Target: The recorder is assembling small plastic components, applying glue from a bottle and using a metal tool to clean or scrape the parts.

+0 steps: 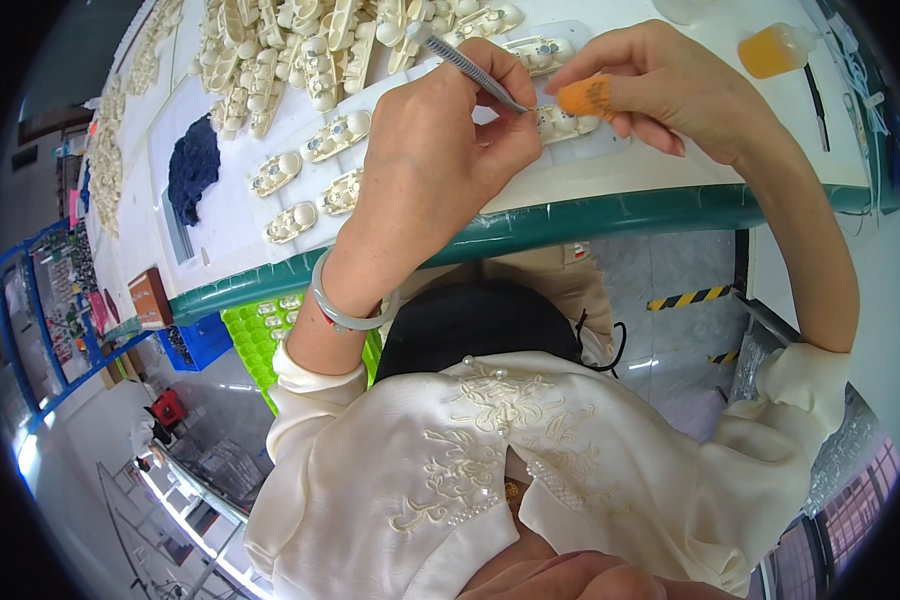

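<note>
My left hand (445, 155) is closed round a slim silver tool with a ribbed handle (460, 62), slanting down toward a cream plastic part (568, 122). Whether the tip touches the part is hidden by my fingers. My right hand (670, 95) hovers over the same part with its fingers curled together, and an orange finger cot (585, 97) covers one digit. Anything pinched there is too small to make out. Similar cream parts with round bumps and grey-blue spots lie in rows, one (337, 136) just left of my left hand and another (540, 54) beyond the fingers.
A heap of cream parts (315, 70) covers the table's far left. Dark blue cloth (194, 170) lies left of the rows. At the far right are a small bottle of amber liquid (770, 52) and a black pen-like stick (818, 108). Green edging (610, 212) runs along the table's front.
</note>
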Tool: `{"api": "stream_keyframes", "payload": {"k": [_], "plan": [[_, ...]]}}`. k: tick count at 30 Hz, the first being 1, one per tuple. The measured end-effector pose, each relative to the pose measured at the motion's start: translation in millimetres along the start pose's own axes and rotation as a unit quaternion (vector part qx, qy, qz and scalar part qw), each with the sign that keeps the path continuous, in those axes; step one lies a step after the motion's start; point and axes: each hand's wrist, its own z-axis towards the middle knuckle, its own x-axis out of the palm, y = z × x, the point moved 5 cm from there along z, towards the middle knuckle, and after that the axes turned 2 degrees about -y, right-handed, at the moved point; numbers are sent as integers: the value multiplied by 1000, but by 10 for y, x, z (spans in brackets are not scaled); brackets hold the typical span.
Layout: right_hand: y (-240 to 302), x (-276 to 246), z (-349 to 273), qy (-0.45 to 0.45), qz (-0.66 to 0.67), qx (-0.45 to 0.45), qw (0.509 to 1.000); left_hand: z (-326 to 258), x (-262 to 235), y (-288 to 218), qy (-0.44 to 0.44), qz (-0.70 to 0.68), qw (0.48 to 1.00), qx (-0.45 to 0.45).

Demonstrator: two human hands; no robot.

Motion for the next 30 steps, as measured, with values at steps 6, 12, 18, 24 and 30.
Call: {"api": "stream_keyframes", "payload": {"k": [6,12,18,24,30], "plan": [[19,80,82,12,11,11,1000,-5,23,-50,-17,32,999,37],[35,79,103,18,1,15,1000,-10,21,-20,-5,56,998,38],[132,137,66,5,-23,32,999,8,-53,68,-18,-17,999,25],[78,90,77,-7,-35,45,998,-4,-552,25,-41,-105,993,-39],[180,131,47,-17,-66,32,997,-180,-426,182,33,-79,992,-89]]}}
